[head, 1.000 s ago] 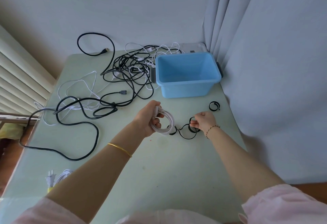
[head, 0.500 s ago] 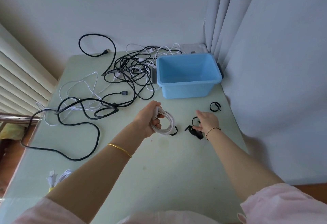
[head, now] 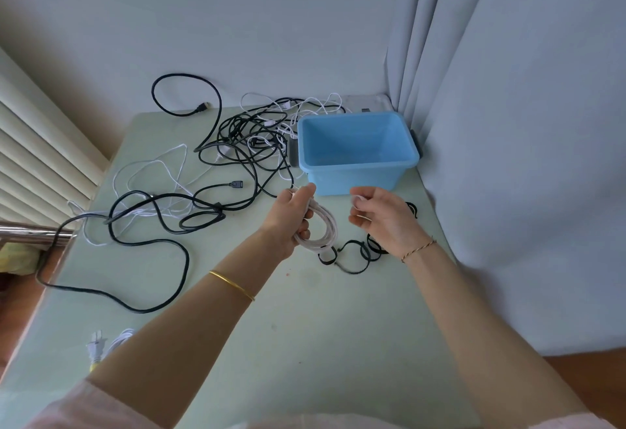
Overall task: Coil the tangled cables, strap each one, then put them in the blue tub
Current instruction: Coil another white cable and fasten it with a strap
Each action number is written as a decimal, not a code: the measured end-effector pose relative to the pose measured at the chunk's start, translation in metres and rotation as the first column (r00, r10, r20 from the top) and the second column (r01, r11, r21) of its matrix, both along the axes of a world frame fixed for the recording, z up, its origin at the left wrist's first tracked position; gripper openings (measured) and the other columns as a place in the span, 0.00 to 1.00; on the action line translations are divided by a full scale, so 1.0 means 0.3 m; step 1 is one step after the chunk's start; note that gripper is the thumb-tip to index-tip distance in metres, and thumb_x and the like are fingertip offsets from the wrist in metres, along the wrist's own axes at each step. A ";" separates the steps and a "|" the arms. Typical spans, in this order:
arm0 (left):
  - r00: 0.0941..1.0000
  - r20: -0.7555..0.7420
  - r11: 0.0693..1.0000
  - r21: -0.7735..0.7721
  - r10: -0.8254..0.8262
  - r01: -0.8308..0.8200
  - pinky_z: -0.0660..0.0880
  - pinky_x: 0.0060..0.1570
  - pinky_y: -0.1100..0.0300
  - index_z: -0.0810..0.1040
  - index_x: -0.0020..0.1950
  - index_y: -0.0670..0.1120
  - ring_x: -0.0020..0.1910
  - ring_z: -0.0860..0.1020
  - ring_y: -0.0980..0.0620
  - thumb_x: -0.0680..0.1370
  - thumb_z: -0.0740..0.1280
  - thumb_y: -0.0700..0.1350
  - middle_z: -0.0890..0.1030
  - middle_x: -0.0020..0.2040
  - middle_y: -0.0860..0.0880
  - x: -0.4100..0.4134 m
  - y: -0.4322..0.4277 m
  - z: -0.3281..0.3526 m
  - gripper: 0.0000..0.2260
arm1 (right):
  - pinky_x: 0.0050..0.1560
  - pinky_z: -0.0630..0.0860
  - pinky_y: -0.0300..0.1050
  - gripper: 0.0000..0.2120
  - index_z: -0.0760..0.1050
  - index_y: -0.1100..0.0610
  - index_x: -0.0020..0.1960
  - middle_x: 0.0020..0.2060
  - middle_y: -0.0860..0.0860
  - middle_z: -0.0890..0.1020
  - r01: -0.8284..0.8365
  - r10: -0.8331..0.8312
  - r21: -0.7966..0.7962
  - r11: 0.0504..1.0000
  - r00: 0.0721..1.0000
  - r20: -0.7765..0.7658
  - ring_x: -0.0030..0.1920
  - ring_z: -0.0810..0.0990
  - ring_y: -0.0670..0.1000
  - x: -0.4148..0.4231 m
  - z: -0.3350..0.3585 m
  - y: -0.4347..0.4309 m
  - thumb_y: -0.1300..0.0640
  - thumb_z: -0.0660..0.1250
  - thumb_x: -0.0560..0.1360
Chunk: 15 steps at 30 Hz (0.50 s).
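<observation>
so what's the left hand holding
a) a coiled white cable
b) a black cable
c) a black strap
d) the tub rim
A: the left hand grips a white coil, while the straps lie loose on the table.

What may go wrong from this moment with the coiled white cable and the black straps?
1. Only the left hand grips the white coil, and I see no strap round it. If the grip loosens, the loops may spring open.
2. The black straps lie close together on the table below the empty right hand. Lifting one may drag another along.
</observation>
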<state>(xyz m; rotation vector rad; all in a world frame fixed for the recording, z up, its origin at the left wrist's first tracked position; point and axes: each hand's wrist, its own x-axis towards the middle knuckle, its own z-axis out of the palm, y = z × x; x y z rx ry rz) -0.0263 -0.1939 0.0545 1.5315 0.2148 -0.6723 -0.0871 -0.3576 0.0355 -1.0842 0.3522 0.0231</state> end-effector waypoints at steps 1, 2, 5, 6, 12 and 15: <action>1.000 0.020 1.000 0.005 -0.002 0.002 0.62 0.27 0.61 0.67 0.47 0.44 0.23 0.60 0.54 0.79 0.62 0.54 0.67 0.33 0.49 0.000 0.002 0.007 0.13 | 0.41 0.77 0.42 0.08 0.75 0.62 0.51 0.34 0.51 0.75 -0.039 0.039 -0.023 0.999 0.999 0.032 0.34 0.76 0.48 0.003 0.021 0.019 0.70 0.60 0.76; 0.999 0.034 1.000 0.012 -0.002 0.002 0.62 0.28 0.61 0.67 0.47 0.45 0.24 0.60 0.54 0.79 0.62 0.55 0.67 0.33 0.49 0.000 0.005 0.013 0.14 | 0.40 0.76 0.41 0.08 0.76 0.63 0.51 0.34 0.52 0.75 -0.068 0.071 -0.047 0.997 0.996 0.055 0.34 0.76 0.49 0.005 0.039 0.037 0.70 0.60 0.76; 0.998 0.066 0.999 0.041 -0.004 0.001 0.62 0.29 0.61 0.67 0.45 0.46 0.26 0.60 0.54 0.79 0.61 0.59 0.67 0.34 0.49 -0.005 0.025 0.033 0.16 | 0.36 0.73 0.41 0.10 0.77 0.64 0.49 0.32 0.52 0.73 -0.126 0.140 -0.131 0.983 0.984 0.109 0.32 0.73 0.50 0.007 0.067 0.082 0.71 0.59 0.75; 0.998 0.069 0.999 0.038 -0.008 0.005 0.62 0.29 0.61 0.67 0.44 0.46 0.26 0.60 0.54 0.79 0.60 0.59 0.66 0.34 0.49 -0.008 0.032 0.040 0.17 | 0.35 0.73 0.41 0.09 0.76 0.64 0.49 0.32 0.53 0.73 -0.146 0.165 -0.153 0.977 0.979 0.122 0.31 0.73 0.50 0.007 0.072 0.093 0.71 0.60 0.74; 0.997 0.029 0.996 -0.051 -0.068 0.069 0.62 0.27 0.62 0.64 0.43 0.46 0.23 0.60 0.57 0.79 0.64 0.53 0.65 0.34 0.49 -0.016 0.069 0.069 0.14 | 0.33 0.71 0.42 0.11 0.69 0.63 0.53 0.33 0.54 0.77 -0.136 0.153 -0.122 0.983 0.979 0.134 0.30 0.74 0.50 0.014 0.079 0.124 0.68 0.64 0.71; 0.996 0.036 0.993 -0.091 -0.078 0.081 0.63 0.29 0.62 0.65 0.46 0.46 0.26 0.61 0.56 0.79 0.66 0.41 0.67 0.35 0.50 -0.020 0.078 0.083 0.09 | 0.35 0.74 0.42 0.08 0.71 0.64 0.54 0.35 0.54 0.78 -0.128 0.158 -0.215 0.968 0.979 0.126 0.32 0.75 0.50 0.012 0.082 0.120 0.69 0.64 0.76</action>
